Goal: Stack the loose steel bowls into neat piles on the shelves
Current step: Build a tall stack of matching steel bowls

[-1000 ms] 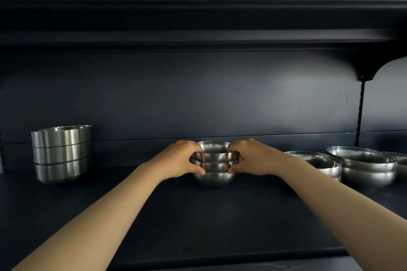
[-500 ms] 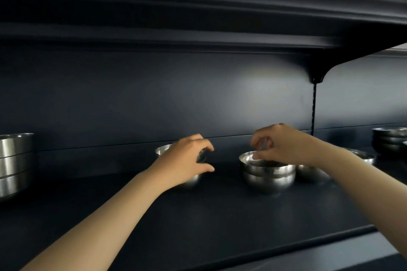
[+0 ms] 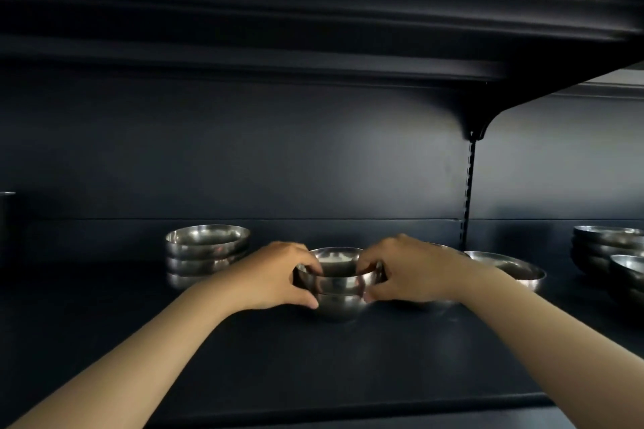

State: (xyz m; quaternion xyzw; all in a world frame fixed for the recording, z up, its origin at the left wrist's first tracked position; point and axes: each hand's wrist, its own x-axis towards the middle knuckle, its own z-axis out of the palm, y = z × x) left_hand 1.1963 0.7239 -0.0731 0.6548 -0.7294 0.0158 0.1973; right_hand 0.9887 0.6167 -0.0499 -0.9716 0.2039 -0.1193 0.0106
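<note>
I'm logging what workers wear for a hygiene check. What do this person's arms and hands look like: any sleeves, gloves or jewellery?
Both forearms are bare up to the frame edge, no sleeves showing. The left hand and right hand wear no gloves; no rings, watch or bracelets are visible.

1. The left hand (image 3: 278, 277) covers the left rim of the small bowl pile (image 3: 339, 284) in the middle of the frame; its fingers curl out of sight behind the steel.
2. The right hand (image 3: 414, 272) hides that pile's right side, along with most of a bowl behind it.
3. The shallow bowl (image 3: 512, 268) at centre right is partly covered by the right forearm.
4. The bowls at the right edge (image 3: 613, 247) are cut off by the frame, so their count cannot be told.
5. A dark object at the left edge (image 3: 6, 216) is cropped, possibly another stack.
6. The lowest bowl of the left pile (image 3: 205, 249) is blurred into the dark shelf (image 3: 313, 376).
</note>
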